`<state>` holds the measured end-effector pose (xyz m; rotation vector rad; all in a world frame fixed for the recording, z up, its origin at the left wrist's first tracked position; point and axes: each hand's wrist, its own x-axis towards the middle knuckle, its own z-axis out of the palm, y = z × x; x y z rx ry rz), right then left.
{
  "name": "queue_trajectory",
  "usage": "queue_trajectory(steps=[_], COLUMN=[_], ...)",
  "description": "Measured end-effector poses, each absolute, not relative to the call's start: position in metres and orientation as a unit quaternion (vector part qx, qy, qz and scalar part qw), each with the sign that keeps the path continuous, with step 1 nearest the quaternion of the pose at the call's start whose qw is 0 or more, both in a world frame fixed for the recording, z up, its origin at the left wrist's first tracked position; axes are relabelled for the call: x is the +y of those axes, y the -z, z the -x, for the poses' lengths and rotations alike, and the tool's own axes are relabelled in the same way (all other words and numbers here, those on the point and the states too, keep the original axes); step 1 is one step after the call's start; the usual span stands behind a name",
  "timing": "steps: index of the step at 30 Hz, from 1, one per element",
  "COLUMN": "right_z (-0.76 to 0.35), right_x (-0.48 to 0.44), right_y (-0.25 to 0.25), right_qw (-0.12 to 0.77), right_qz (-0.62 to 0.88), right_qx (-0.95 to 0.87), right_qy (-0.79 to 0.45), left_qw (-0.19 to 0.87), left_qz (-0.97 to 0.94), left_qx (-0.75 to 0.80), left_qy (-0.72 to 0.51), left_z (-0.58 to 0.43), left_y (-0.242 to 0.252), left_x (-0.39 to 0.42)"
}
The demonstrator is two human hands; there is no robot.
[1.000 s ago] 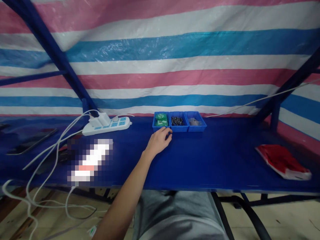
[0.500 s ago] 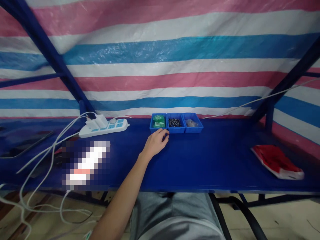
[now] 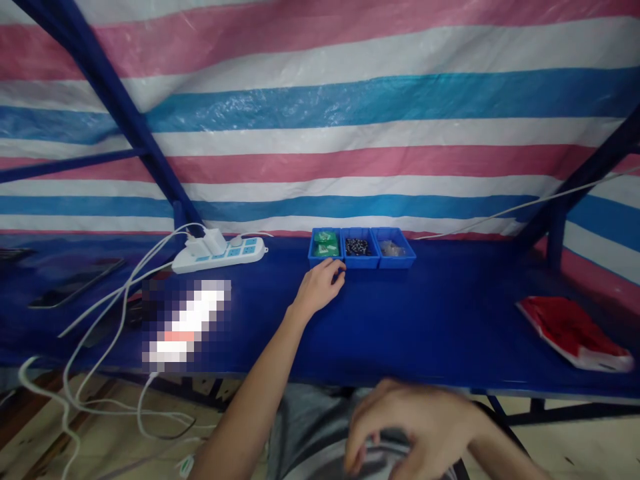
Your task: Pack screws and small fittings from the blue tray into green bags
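Note:
Three small blue bins stand side by side at the back of the blue table. The left bin (image 3: 313, 261) holds green packets (image 3: 326, 244), the middle one small black-and-silver parts (image 3: 358, 247), and the right one clear plastic pieces (image 3: 393, 249). My left hand (image 3: 321, 287) lies at the front edge of the left and middle bins, its fingers loosely curled, a gap beside the thumb and nothing visible in it. Over my lap at the table's front edge, my right hand (image 3: 413, 423) is blurred, fingers bent and apart, with nothing seen in it.
A white power strip (image 3: 220, 255) with plugs and white cables (image 3: 107, 320) occupies the left side, beside a pixelated bright object (image 3: 193, 320) and a dark flat device (image 3: 75, 283). A red and white packet (image 3: 575, 333) lies far right. Striped sheeting (image 3: 350, 160) hangs behind.
My right hand has come into view at the bottom, over my lap. My left hand stays by the bins. The whole view has shifted slightly, so the table's things appear farther right.

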<state>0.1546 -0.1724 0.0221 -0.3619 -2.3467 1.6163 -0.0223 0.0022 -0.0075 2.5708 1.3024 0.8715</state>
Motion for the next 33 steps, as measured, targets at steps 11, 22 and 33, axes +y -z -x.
queue_trajectory(steps=[11,22,33], right_z=[-0.226,-0.232,-0.231], right_x=[0.004,0.0,0.0], right_y=[-0.009,0.029,0.026], right_qw=[0.33,0.292,0.304], right_qz=[0.55,0.547,0.542], right_qx=[-0.767,-0.777,-0.778], right_qy=[0.01,0.105,0.094], left_qw=[-0.054,-0.053,-0.059], left_qz=[-0.765,-0.772,-0.758], left_qx=[0.516,0.51,0.533], left_qy=[-0.382,-0.376,-0.371], left_z=[0.034,0.036,0.036], left_y=[0.01,0.013,0.003], left_x=[0.013,0.016,0.014])
